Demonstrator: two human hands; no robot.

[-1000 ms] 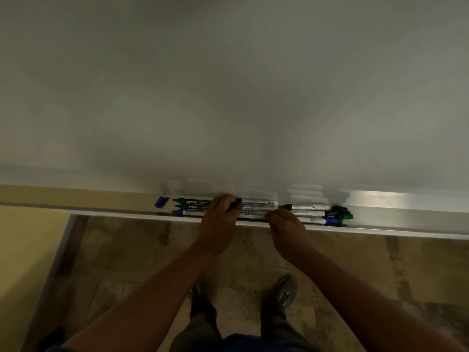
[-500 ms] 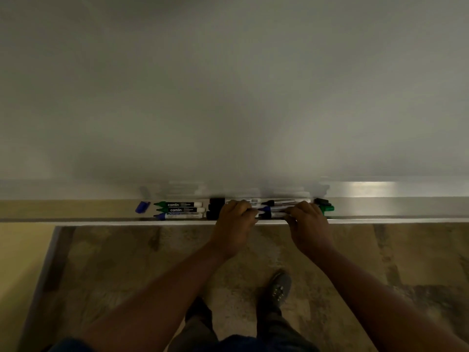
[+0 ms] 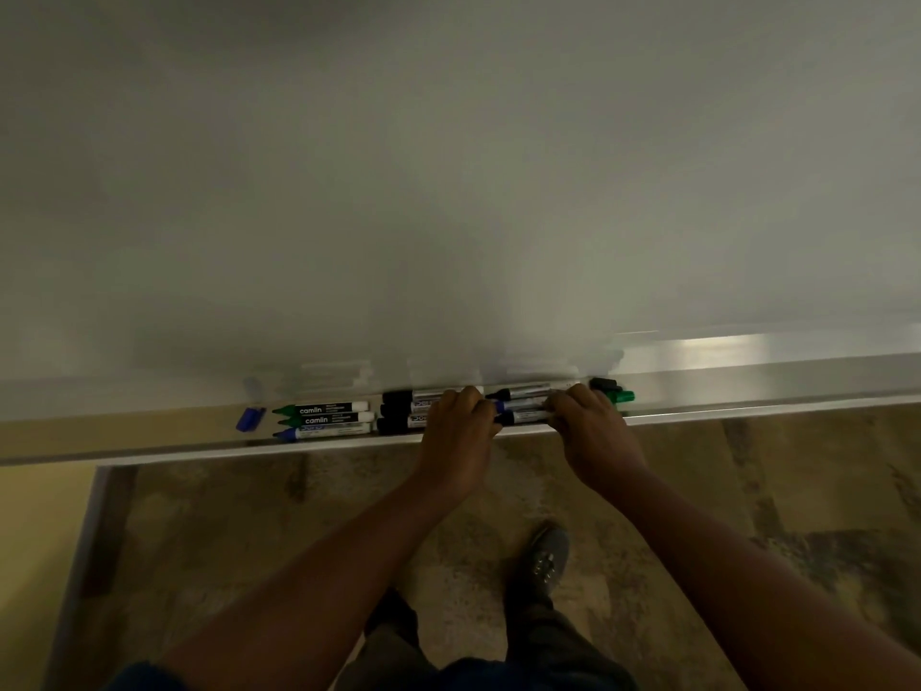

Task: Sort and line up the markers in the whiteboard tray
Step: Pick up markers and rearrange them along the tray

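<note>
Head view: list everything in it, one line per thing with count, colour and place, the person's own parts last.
whiteboard: one, white, fills the upper frame
tray: one, silver, along the board's bottom edge
loose cap: one, blue, tray's left end
left marker group: three, two green-tipped, one blue-tipped, stacked side by side
middle markers: about three, black-capped, partly under the left hand
right markers: about three, dark tips, between the hands
green cap: one, beyond the right hand
floor: mottled brown
shoe: one, grey
left hand: on markers
right hand: on markers
</note>
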